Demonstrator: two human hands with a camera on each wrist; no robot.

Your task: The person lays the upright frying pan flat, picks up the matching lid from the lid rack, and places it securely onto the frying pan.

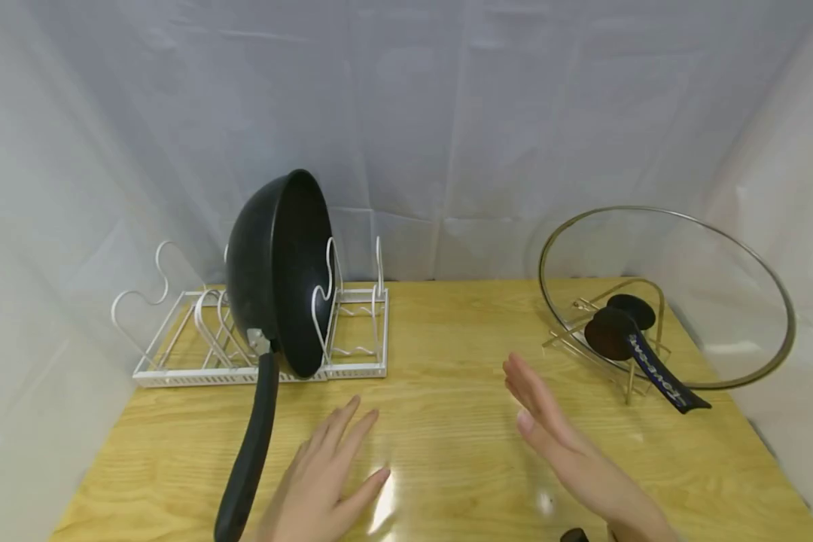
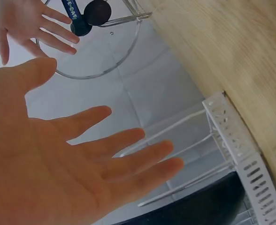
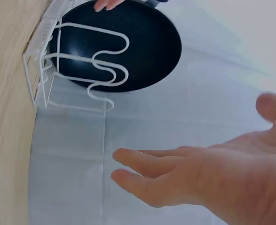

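A black wok (image 1: 254,248) stands on its side in a white wire rack (image 1: 359,371), its long black handle (image 1: 251,452) reaching toward the front. Just right of that handle is my left hand (image 1: 318,482), fingers straight and spread, holding nothing. My right hand (image 1: 569,452) is raised at the right, palm turned inward and fingers extended, with nothing in it. Beyond it a glass lid (image 1: 775,361) with a metal rim leans in a small gold wire stand (image 1: 660,312). The lid's dark knob (image 1: 607,333) carries a navy tag (image 1: 657,373) with white lettering.
The wooden table (image 1: 447,339) lies under both hands. Pale plastic sheeting (image 1: 447,135) hangs behind and along both sides. A small black object (image 1: 573,535) shows at the bottom edge near my right wrist.
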